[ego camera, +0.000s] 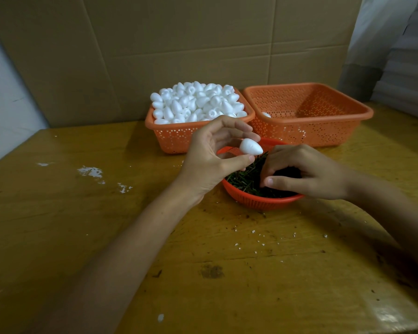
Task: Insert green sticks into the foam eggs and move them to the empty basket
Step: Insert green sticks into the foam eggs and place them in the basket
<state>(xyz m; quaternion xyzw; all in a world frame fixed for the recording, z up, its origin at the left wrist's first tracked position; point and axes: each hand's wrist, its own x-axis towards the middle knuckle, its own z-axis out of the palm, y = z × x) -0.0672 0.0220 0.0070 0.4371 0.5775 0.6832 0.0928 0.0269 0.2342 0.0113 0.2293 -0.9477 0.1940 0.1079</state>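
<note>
My left hand [210,155] pinches a white foam egg [250,147] between thumb and fingers, just above the round red basket [263,201] of green sticks [246,179]. My right hand [299,172] reaches into that basket with fingers curled among the sticks; whether it grips one is hidden. Behind, a square orange basket [179,138] is heaped with foam eggs [198,103]. To its right a second orange basket [309,131] holds one white egg [266,114] near its front left corner.
The baskets stand on a worn wooden table [130,225] with white foam crumbs [92,172] at the left and dark specks near the front. A cardboard sheet [179,44] stands as a wall behind. White stacked material [408,75] sits at the far right.
</note>
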